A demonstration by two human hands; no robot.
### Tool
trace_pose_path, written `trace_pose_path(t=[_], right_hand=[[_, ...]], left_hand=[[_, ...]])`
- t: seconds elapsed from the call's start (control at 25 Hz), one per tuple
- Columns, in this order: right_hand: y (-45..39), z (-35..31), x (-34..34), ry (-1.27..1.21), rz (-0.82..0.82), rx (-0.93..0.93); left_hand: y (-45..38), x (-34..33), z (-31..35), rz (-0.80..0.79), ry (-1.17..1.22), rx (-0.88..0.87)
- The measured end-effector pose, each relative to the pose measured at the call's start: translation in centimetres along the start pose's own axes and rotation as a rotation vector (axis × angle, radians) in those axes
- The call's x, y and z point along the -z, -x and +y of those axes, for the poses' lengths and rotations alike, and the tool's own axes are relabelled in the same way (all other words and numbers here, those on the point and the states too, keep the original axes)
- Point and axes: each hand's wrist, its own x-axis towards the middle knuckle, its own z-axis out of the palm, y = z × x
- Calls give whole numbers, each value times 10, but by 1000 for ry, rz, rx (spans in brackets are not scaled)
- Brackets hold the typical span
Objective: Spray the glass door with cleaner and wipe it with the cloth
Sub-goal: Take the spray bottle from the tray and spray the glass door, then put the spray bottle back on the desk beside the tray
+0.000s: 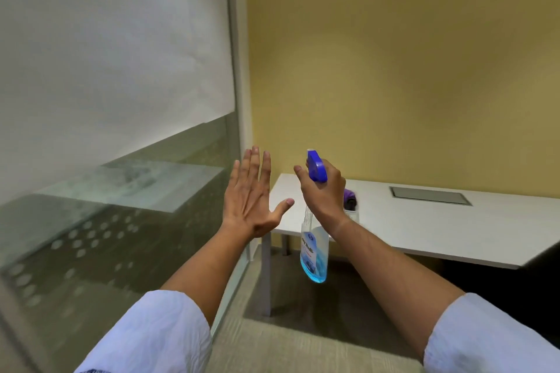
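The glass door (115,100) fills the left side, with a frosted band across its upper part and clear glass with a dot pattern below. My right hand (324,191) grips the neck of a clear spray bottle (314,254) with a blue trigger head and a little blue liquid at the bottom; the bottle hangs in the air beside the desk. My left hand (251,197) is raised with fingers straight and spread, palm away from me, holding nothing, just right of the glass. A purple thing (351,198), perhaps the cloth, lies on the desk, partly hidden behind my right hand.
A white desk (424,227) stands against the yellow wall (394,70) on the right, with a grey cable flap (430,195) in its top. The door's metal frame (239,85) runs upright between glass and wall. Beige carpet (288,348) covers the floor below.
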Motion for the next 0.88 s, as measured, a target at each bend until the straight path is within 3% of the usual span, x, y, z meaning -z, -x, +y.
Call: trace_pose_path(t=[0.52, 0.88], right_hand=[[-116, 143, -6, 138, 206, -145], [-221, 267, 34, 147, 236, -172]], left_hand=[[-142, -175, 49, -107, 160, -218], [-218, -291, 123, -200, 181, -230]])
